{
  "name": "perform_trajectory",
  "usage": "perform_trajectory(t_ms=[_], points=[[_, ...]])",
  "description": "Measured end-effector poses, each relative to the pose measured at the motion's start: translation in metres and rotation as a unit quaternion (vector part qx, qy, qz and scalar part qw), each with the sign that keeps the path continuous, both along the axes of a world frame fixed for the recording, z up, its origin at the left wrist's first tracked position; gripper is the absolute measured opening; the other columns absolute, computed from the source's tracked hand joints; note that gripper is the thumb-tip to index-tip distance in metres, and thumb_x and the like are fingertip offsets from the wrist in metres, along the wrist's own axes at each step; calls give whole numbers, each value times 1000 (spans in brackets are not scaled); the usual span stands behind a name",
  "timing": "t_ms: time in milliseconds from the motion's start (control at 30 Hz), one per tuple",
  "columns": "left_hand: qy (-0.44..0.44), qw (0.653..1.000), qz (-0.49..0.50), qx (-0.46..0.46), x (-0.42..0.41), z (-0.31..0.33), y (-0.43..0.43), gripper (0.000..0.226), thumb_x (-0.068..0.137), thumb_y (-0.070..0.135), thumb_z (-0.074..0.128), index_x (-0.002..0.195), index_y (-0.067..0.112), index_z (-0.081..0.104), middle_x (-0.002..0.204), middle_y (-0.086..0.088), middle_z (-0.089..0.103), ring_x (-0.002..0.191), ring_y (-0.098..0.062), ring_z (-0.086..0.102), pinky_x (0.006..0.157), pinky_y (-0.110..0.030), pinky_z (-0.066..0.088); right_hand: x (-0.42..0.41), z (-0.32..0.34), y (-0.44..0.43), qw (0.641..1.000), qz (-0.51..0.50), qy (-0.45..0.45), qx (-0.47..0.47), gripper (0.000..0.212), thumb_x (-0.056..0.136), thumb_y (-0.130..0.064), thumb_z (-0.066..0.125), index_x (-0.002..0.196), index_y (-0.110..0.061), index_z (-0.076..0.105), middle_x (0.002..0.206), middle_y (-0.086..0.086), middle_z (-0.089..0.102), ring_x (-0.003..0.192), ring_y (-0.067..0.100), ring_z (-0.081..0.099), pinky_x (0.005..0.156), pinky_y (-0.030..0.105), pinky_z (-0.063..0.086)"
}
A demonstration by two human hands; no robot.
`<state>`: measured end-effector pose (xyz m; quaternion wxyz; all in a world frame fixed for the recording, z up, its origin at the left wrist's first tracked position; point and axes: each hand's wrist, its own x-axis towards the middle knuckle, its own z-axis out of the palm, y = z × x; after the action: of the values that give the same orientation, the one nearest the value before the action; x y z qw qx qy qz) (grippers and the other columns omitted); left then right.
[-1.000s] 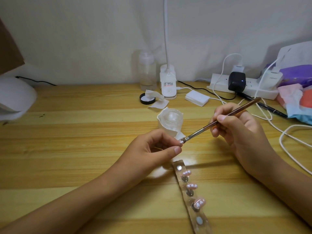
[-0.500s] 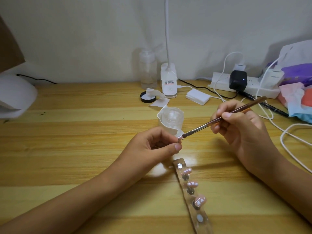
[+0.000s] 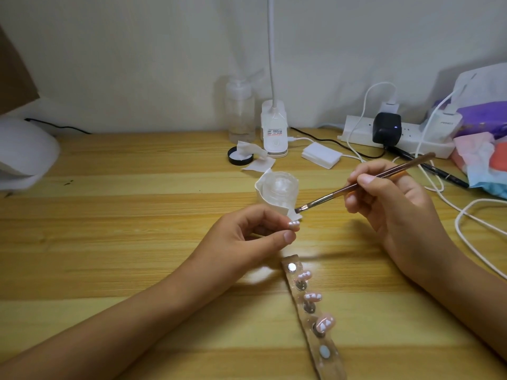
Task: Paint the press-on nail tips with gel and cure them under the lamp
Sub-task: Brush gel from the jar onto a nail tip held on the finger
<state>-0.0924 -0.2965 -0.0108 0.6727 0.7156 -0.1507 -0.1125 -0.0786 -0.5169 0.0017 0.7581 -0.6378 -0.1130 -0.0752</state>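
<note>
Pinching one nail tip (image 3: 293, 225) between thumb and fingertips of left hand (image 3: 247, 238), mid-tabletop (image 3: 109, 242), lifted off the surface. Gripping brush (image 3: 365, 185) pen-style in right hand (image 3: 392, 209), toward right edge, with bristles aimed down-left, just above the pinched tip and apart from it. Just behind left hand: gel jar (image 3: 279, 187) in white wrap. Toward front edge: holder strip (image 3: 330, 366) lying flat, with three more decorated tips on studs. At left edge: curing lamp (image 3: 24, 152), partly out of view. Along back edge: desk lamp base (image 3: 274, 130), clear bottle (image 3: 240, 113), power strip (image 3: 356, 135) with chargers plugged in.
</note>
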Motion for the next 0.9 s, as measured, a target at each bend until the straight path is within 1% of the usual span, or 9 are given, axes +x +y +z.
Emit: perform_trajectory(t_ms=[67, 167, 300, 400, 500, 633, 700, 767, 900], points=[[-8, 1000, -5, 8, 0, 0, 0, 10, 76, 26, 73, 86, 25, 75, 87, 7, 73, 83, -6, 62, 77, -21, 51, 1, 1, 0, 1000, 2, 12, 29, 16, 90, -16, 57, 79, -21, 68, 70, -5, 62, 64, 9, 60, 63, 19, 52], [-15, 1000, -8, 11, 1, -1, 1, 8, 80, 24, 74, 88, 27, 76, 89, 5, 73, 85, -6, 62, 78, -20, 50, 1, -1, 0, 999, 8, 15, 37, 14, 95, -13, 51, 85, -14, 61, 69, -5, 62, 62, 8, 60, 61, 19, 51], [-21, 1000, -5, 18, 1, -2, 0, 11, 79, 25, 71, 87, 30, 75, 99, -1, 74, 88, -7, 62, 80, -21, 51, 0, -1, 1, 999, 21, 17, 27, 10, 91, -17, 57, 83, -16, 63, 69, -5, 63, 63, 8, 61, 60, 19, 51], [-18, 1000, -6, 18, 1, -2, 0, 9, 79, 25, 73, 85, 31, 75, 99, -1, 74, 88, -8, 62, 81, -23, 52, 1, -2, 1, 999, 33, 14, 14, 19, 88, -19, 54, 77, -23, 68, 69, -4, 62, 63, 9, 61, 60, 19, 51], [-9, 1000, 0, 15, 1, -1, 0, 7, 78, 26, 74, 84, 30, 75, 92, 2, 74, 83, -8, 61, 77, -25, 53, 2, -3, 2, 999, 41, 10, -4, 26, 88, -19, 52, 70, -28, 69, 65, -3, 60, 60, 10, 58, 59, 19, 50], [-14, 1000, -6, 6, -1, 2, 2, 9, 84, 22, 68, 87, 27, 75, 87, 5, 72, 73, -2, 58, 75, -19, 50, 3, -5, 1, 999, 43, 13, -17, 26, 88, -18, 51, 68, -27, 66, 66, -2, 56, 56, 11, 55, 58, 18, 48], [-14, 1000, -3, 4, -1, 3, 2, 10, 89, 17, 68, 89, 23, 76, 89, 2, 72, 72, -2, 57, 76, -18, 49, 5, -6, 0, 999, 43, 18, 8, 21, 88, -18, 51, 72, -22, 65, 68, -2, 57, 57, 11, 55, 57, 18, 48], [-16, 1000, -1, 7, -1, 4, 1, 12, 89, 15, 65, 92, 21, 75, 84, 5, 71, 73, -2, 57, 75, -18, 48, 7, -6, -2, 998, 38, 27, 48, 16, 87, -17, 52, 75, -17, 63, 70, -2, 58, 58, 11, 55, 58, 20, 48], [-13, 1000, -1, -6, -2, 5, 0, 8, 82, 20, 70, 90, 22, 70, 78, 7, 69, 73, -2, 59, 71, -15, 49, 10, -5, -6, 994, 38, 33, 93, 24, 89, -19, 50, 73, -20, 68, 69, -2, 58, 62, 10, 57, 62, 19, 50]])
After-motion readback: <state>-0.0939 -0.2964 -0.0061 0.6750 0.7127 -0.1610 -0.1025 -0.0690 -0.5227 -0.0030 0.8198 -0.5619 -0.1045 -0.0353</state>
